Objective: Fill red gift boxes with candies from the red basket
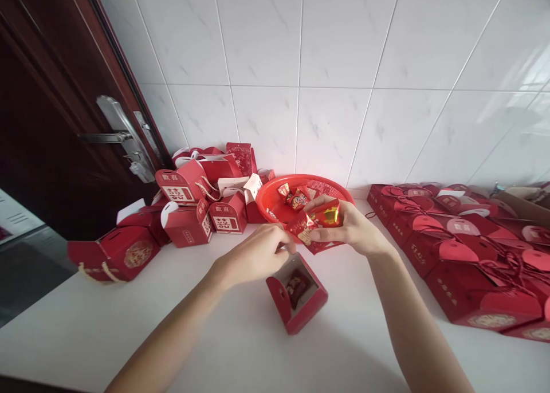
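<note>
In the head view, a small red gift box (318,301) stands open on the white table (206,347), and a dark red wrapped piece (297,287) lies inside it. My left hand (258,252) is at the box's far left rim with its fingers curled closed. Whatever they grip is hidden. My right hand (356,230) is closed around shiny red and gold snack packets (320,224), held just above the near edge of a red plastic basket (326,181). More wrapped snacks (296,197) lie in that basket.
Several open red gift boxes (184,224) are heaped at the left, by a dark door (51,95) with a metal handle (107,136). Rows of closed red boxes (455,278) with cords fill the right side. A white tiled wall (330,118) rises behind the table.
</note>
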Demonstrator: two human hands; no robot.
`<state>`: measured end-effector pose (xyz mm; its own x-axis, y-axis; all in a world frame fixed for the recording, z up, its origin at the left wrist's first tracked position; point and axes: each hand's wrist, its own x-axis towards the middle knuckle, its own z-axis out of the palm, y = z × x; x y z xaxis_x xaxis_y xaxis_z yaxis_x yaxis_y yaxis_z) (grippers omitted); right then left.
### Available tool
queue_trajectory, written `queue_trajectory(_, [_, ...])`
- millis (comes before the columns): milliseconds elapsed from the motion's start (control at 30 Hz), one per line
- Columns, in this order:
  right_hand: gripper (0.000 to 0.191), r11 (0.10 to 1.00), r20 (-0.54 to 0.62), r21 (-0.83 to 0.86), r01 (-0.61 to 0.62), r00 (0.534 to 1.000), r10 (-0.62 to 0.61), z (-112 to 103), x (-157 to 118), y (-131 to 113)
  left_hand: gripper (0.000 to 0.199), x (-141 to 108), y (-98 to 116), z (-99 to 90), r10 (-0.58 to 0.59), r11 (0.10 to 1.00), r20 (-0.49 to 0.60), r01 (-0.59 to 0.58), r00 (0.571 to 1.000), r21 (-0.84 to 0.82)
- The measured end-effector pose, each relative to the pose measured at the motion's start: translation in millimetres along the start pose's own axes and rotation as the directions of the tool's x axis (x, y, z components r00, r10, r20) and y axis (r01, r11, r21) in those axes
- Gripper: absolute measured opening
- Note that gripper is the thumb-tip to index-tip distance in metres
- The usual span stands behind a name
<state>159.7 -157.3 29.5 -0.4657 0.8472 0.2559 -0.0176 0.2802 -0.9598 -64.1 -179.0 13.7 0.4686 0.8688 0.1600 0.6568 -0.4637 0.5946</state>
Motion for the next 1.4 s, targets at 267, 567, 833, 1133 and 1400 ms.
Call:
queue_trajectory(267, [0.039,0.999,0.17,0.005,-0.046,0.985,0.044,-5,-14,-18,0.01,-1,17,0.9,-0.018,0.998,0.008,0.019,1.0,-0.066])
queue_trajectory(567, [0.035,0.987,0.278,-0.125,-0.099,0.951,0.131,-5,-5,-8,0.025,6,8,-1.0,-0.176,0.984,0.14,0.174,0.974,0.03])
queue_trajectory(833, [0.035,0.782,0.058,-0.586,-0.214,0.951,0.303,-2,-9,-14,0.089,5,3,-7.8,-0.124,0.99,0.355,0.091,0.927,0.11])
queue_trajectory(1133, [0.029,0.839,0.028,-0.528,-0.134,0.984,0.174,2,-8,-12,0.102,1,0,-3.1,-0.096,0.993,0.39,0.063,0.916,0.096])
queue_trajectory(1400, [0.018,0.994,0.003,-0.014,-0.108,0.994,0.109,20,-9,-11,0.081,7,-2,1.0,-0.006,1.0,0.38,-0.006,0.925,0.03])
